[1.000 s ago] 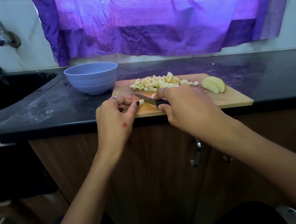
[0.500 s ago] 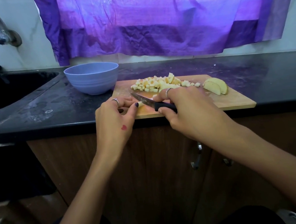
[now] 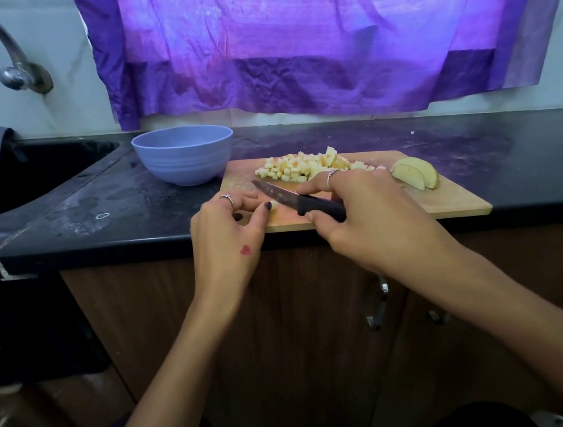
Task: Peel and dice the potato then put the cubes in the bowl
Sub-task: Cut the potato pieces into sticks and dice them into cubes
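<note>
Right hand (image 3: pixel 369 215) grips the black-handled kitchen knife (image 3: pixel 298 202), fingers curled round the handle, index finger w/ ring stretched fwd along the top. Knife's long axis runs diagonal: handle toward the near right, tip pointing to the far left, blade over the rectangular light wooden cutting board (image 3: pixel 454 198).

Left hand (image 3: pixel 225 232), ring on one finger, dark nail polish, small red mark on its back, sits at the board's near-left corner; thumb & fingers pinch a small pale potato piece (image 3: pixel 273 205), just beside the blade's near edge. Can't tell if blade touches it.

Pile of small pale-yellow potato cubes (image 3: pixel 306 166) lies along the board's far edge, approx. centre. Two peeled potato wedges (image 3: pixel 414 173) lie together at the board's right end, long axes running far-left to near-right, apart from the pile.

Round lavender ribbed bowl (image 3: pixel 183 159) stands upright on the dark stone desk (image 3: pixel 509 163), just left of the board's far-left corner; inside not visible.

Black sink (image 3: pixel 29 175) & metal tap (image 3: pixel 15 67) at far left; purple cloth (image 3: pixel 308 38) hangs on the wall behind.
</note>
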A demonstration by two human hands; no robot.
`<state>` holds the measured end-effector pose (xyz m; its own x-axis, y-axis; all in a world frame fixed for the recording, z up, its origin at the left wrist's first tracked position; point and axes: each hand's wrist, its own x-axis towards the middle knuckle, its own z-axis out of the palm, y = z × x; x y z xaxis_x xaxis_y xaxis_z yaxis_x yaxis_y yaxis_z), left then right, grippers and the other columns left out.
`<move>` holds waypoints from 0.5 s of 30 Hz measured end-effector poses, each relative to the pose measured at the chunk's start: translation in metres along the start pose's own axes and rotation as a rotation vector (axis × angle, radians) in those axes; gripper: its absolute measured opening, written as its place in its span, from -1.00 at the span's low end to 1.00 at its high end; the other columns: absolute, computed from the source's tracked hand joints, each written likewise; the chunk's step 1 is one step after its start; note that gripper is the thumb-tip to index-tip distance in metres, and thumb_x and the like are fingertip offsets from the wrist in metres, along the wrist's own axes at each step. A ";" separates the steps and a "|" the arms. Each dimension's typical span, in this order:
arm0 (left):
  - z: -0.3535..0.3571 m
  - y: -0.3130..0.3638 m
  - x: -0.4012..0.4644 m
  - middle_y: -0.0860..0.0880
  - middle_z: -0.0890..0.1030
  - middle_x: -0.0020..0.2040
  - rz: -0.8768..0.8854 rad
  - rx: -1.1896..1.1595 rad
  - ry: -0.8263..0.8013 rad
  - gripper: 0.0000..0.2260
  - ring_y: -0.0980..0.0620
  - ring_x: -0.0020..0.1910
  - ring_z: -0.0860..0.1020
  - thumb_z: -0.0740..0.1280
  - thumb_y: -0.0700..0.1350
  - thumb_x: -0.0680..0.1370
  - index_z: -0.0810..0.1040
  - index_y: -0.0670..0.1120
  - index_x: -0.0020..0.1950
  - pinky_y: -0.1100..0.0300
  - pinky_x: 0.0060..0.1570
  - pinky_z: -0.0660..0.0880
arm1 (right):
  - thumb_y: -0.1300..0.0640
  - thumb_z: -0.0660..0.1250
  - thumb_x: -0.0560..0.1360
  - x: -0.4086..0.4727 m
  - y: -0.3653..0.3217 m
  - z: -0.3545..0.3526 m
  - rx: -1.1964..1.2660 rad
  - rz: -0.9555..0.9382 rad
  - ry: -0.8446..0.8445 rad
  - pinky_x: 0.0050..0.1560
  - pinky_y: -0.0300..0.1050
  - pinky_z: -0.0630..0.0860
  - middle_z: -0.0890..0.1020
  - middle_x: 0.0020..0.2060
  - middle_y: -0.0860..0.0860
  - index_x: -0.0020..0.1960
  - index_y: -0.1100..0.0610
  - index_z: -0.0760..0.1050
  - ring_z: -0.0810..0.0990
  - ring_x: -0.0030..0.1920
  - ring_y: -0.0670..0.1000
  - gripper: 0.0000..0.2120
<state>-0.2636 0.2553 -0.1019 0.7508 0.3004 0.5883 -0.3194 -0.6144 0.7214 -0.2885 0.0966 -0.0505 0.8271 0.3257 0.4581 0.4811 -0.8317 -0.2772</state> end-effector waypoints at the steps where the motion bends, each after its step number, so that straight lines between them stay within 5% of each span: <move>1: 0.000 0.001 -0.001 0.09 0.62 -0.07 0.007 0.004 0.000 -0.91 0.15 -0.05 0.56 0.42 -0.12 0.50 0.68 -0.11 -0.05 0.30 0.03 0.41 | 0.05 0.27 0.56 -0.001 -0.002 0.000 0.007 -0.006 -0.001 -0.38 -0.45 0.21 0.40 -0.28 -0.18 0.30 -0.11 0.45 0.36 -0.30 -0.22 -0.68; 10: -0.002 -0.001 -0.001 0.08 0.63 -0.04 0.038 -0.031 -0.030 -0.93 0.19 -0.09 0.56 0.41 -0.20 0.49 0.69 -0.08 -0.08 0.40 -0.03 0.45 | 0.14 0.30 0.54 0.007 -0.018 0.013 -0.129 -0.046 -0.032 -0.41 -0.35 0.22 0.36 -0.24 -0.07 0.25 0.02 0.47 0.38 -0.20 -0.06 -0.71; 15: 0.000 -0.002 -0.001 0.01 0.58 -0.05 0.013 0.005 -0.009 -0.95 -0.04 -0.02 0.55 0.43 -0.13 0.49 0.66 0.00 -0.16 -0.01 0.05 0.48 | 0.13 0.28 0.55 0.007 -0.016 0.016 -0.204 -0.067 -0.021 -0.23 -0.17 0.38 0.41 -0.18 -0.04 0.30 0.00 0.42 0.40 -0.17 -0.03 -0.68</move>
<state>-0.2640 0.2567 -0.1040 0.7518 0.2856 0.5944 -0.3262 -0.6223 0.7116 -0.2860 0.1188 -0.0563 0.8024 0.3908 0.4511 0.4679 -0.8811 -0.0690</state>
